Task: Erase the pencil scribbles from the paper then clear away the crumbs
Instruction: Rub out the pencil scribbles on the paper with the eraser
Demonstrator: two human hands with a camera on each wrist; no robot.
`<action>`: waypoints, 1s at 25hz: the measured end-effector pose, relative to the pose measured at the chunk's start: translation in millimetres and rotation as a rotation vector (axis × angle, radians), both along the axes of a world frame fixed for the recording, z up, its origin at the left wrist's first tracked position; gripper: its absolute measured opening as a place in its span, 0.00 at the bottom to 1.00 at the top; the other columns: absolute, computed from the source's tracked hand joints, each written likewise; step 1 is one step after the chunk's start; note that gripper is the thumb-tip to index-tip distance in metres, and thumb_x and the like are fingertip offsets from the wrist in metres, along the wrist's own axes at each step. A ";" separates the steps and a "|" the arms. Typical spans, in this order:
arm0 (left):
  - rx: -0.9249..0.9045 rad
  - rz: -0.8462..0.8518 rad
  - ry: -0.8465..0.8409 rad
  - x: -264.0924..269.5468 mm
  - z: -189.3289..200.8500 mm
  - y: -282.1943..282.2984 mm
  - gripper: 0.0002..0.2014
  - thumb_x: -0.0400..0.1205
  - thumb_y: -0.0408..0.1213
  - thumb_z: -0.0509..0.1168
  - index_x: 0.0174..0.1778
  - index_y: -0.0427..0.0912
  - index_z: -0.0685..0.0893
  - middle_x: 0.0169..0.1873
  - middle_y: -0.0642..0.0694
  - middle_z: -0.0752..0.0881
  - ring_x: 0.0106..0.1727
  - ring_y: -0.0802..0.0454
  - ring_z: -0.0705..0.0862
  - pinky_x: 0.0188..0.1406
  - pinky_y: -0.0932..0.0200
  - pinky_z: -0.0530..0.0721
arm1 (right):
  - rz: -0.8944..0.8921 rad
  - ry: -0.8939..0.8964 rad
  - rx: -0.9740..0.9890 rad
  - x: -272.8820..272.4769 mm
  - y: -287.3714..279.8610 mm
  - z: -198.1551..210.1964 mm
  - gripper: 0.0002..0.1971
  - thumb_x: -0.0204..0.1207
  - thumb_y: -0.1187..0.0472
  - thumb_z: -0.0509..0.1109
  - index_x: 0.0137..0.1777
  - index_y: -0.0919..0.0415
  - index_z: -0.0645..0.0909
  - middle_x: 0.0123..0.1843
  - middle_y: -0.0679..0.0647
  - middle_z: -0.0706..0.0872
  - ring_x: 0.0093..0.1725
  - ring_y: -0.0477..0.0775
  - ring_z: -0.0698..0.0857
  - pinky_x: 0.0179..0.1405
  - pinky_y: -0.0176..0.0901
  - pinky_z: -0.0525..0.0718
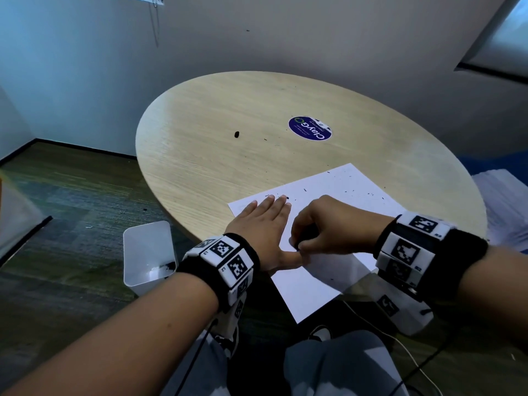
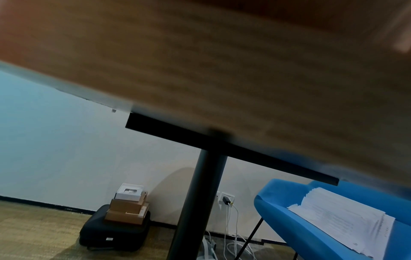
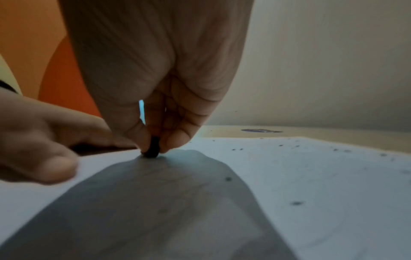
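Observation:
A white sheet of paper (image 1: 337, 201) lies at the near right edge of the round wooden table (image 1: 228, 115), its near corner hanging over the rim. My left hand (image 1: 265, 221) presses flat on the paper's left side, fingers straight. My right hand (image 1: 303, 247) pinches a small black eraser (image 3: 153, 147) and holds its tip on the paper, right beside my left thumb (image 3: 44, 163). Dark eraser crumbs (image 1: 351, 191) are scattered over the far part of the sheet. Faint pencil marks (image 3: 169, 177) show near the eraser. The left wrist view shows only the table's underside.
A white plastic bin (image 1: 148, 255) with dark bits inside stands on the floor left of the table. A small black lump (image 1: 236, 134) and a round blue sticker (image 1: 310, 128) lie on the tabletop. A blue chair (image 2: 311, 228) holding a paper stack (image 2: 347, 218) stands to the right.

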State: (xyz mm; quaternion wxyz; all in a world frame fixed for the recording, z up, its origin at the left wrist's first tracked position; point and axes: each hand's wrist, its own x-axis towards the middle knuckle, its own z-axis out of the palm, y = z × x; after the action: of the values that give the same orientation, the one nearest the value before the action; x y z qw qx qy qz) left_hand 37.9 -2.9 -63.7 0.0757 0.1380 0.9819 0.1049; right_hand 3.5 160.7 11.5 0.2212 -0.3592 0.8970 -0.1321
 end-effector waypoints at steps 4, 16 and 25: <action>-0.008 0.004 -0.022 -0.3 0.7 1.0 0.57 0.73 0.79 0.52 0.87 0.45 0.38 0.87 0.52 0.36 0.86 0.55 0.34 0.85 0.50 0.36 | -0.118 0.200 -0.024 -23.4 7.2 -0.3 0.05 0.69 0.62 0.72 0.39 0.53 0.89 0.36 0.43 0.90 0.39 0.40 0.86 0.44 0.38 0.83; -0.004 0.002 -0.022 -0.1 0.7 0.7 0.57 0.73 0.79 0.53 0.87 0.46 0.38 0.87 0.52 0.36 0.86 0.55 0.35 0.85 0.49 0.37 | -0.081 0.115 -0.013 -19.4 5.6 -0.7 0.06 0.69 0.63 0.72 0.40 0.52 0.89 0.37 0.42 0.91 0.40 0.37 0.87 0.42 0.31 0.82; 0.000 0.004 -0.023 0.0 1.0 0.6 0.57 0.73 0.79 0.52 0.87 0.46 0.38 0.87 0.52 0.36 0.86 0.55 0.35 0.85 0.50 0.36 | -0.095 0.132 -0.014 -23.7 7.8 -0.8 0.07 0.69 0.63 0.72 0.40 0.52 0.90 0.37 0.41 0.91 0.39 0.36 0.87 0.43 0.32 0.82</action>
State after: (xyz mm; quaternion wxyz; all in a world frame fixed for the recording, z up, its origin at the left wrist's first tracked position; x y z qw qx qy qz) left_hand 37.9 -2.4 -62.7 0.0867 0.1347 0.9813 0.1065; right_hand -20.2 168.5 10.7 0.1526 -0.3259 0.9246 -0.1247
